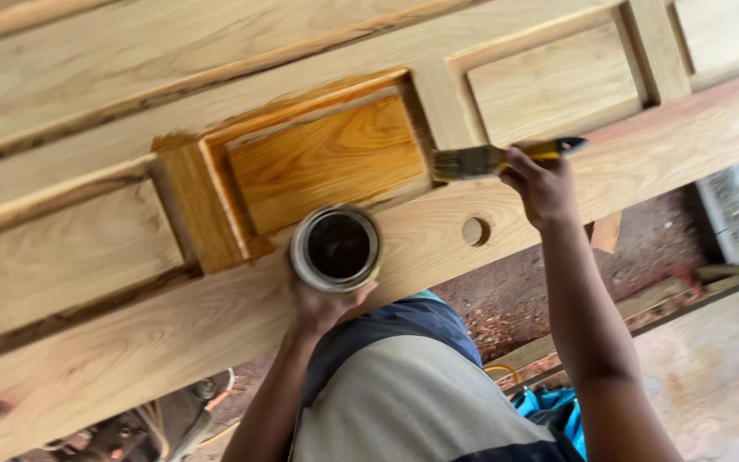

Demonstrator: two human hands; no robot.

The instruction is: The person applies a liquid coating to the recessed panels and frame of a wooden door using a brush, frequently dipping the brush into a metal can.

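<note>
Staining a door (pixel 215 325) panel by panel: the right hand (pixel 540 184) pinches a brush (pixel 481 160) just right of the wet panel (pixel 327 158). The left hand (pixel 318 299) cups a tin (pixel 336 247) just below it; judging by the bare wood, neighbouring panels need coating

Both forearms are bare, without sleeves, at lower centre and right of the frame. The shirt (pixel 404 402) is grey with dark blue shoulder panels.

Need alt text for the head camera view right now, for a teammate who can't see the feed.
Seen from above, a person's right hand holds a yellow-handled flat paintbrush against a pale panelled wooden door lying flat, beside the one raised panel already coated glossy amber. The left hand grips a round metal tin of dark liquid on the door's rail, near a round bored hole.
</note>
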